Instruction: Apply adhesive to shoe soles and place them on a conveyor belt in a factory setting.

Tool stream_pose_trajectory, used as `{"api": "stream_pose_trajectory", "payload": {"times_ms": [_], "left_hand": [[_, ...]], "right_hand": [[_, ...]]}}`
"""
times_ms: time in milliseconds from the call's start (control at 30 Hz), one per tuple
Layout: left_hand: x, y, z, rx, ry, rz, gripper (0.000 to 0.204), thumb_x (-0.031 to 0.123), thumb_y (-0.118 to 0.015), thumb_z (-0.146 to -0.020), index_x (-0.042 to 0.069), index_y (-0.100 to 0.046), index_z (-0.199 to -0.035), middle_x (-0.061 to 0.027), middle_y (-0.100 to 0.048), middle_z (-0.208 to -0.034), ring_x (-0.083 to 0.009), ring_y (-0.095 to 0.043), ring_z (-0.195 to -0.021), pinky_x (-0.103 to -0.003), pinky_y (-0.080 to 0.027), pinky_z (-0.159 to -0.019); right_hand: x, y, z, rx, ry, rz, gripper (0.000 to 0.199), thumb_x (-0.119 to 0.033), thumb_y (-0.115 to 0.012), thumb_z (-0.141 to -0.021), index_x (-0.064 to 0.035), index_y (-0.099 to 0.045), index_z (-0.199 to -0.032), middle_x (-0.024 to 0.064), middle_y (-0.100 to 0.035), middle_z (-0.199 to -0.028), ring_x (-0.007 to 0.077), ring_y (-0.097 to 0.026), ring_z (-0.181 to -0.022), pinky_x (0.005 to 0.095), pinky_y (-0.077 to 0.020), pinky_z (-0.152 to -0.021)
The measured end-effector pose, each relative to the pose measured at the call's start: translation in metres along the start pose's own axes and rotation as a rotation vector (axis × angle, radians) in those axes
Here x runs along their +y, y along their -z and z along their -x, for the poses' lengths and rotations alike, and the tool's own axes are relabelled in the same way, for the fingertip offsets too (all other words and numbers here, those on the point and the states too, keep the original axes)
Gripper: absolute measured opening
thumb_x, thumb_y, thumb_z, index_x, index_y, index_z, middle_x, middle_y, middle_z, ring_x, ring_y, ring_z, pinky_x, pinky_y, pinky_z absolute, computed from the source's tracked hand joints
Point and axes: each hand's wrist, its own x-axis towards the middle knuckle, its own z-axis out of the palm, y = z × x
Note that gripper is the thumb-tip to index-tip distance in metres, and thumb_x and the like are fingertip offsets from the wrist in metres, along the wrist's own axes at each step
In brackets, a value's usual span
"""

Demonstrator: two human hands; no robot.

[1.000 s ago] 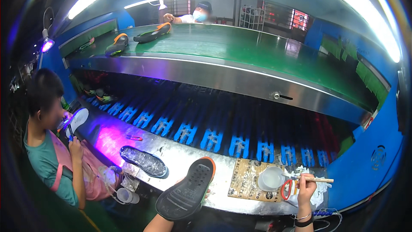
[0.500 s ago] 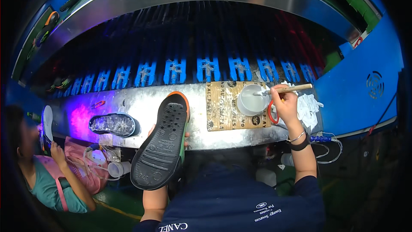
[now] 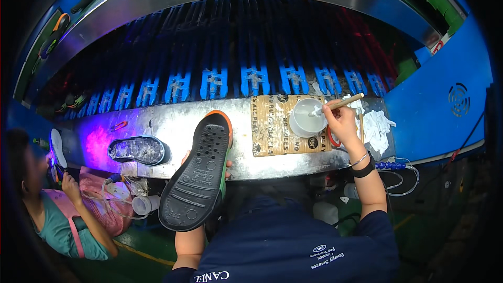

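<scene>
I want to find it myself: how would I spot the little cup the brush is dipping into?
Look along the grey metal bench to the brown cardboard sheet. At its right edge stands the white cup, with the right hand holding a brush in it. It is the only round white thing on the cardboard.

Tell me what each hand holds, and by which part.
Left hand holds the black shoe sole from beneath its heel end. Right hand grips the brush by its wooden handle, tip in the white cup.
</scene>
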Motion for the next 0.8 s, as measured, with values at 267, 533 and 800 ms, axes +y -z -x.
{"api": "stream_pose_trajectory", "payload": {"times_ms": [267, 533, 800], "left_hand": [[0.001, 0.004, -0.002, -0.012, -0.020, -0.009, 0.059, 0.036, -0.036, -0.087, -0.007, -0.025, -0.126, -0.0395, -0.036, -0.111, -0.0465, -0.049, -0.095, -0.047, -0.054, -0.063], [-0.004, -0.003, -0.004, 0.068, -0.038, 0.006, 0.055, 0.033, -0.035, -0.088, -0.006, -0.027, -0.126, -0.0396, -0.038, -0.110, -0.0478, -0.051, -0.092, -0.049, -0.053, -0.063], [-0.024, -0.039, -0.018, 0.224, -0.120, 0.047, 0.051, 0.039, -0.034, -0.089, -0.001, -0.039, -0.121, -0.0242, -0.050, -0.108, -0.0326, -0.057, -0.089, -0.040, -0.051, -0.074]], "right_hand": [[-0.019, 0.006, 0.000, -0.006, -0.045, -0.055, 0.014, -0.013, -0.058, -0.080, 0.0008, -0.056, -0.079, 0.0026, -0.057, -0.064, 0.0048, -0.050, -0.055, 0.0187, -0.0382, -0.050], [-0.021, 0.012, 0.006, -0.204, -0.193, -0.240, 0.010, -0.010, -0.056, -0.080, -0.0007, -0.055, -0.082, 0.0001, -0.053, -0.062, 0.0030, -0.045, -0.051, 0.0163, -0.0338, -0.045], [-0.033, 0.012, 0.002, -0.010, -0.093, -0.336, 0.009, -0.007, -0.056, -0.081, -0.0002, -0.055, -0.086, 0.0031, -0.055, -0.067, 0.0048, -0.048, -0.055, 0.0167, -0.0377, -0.050]]}}
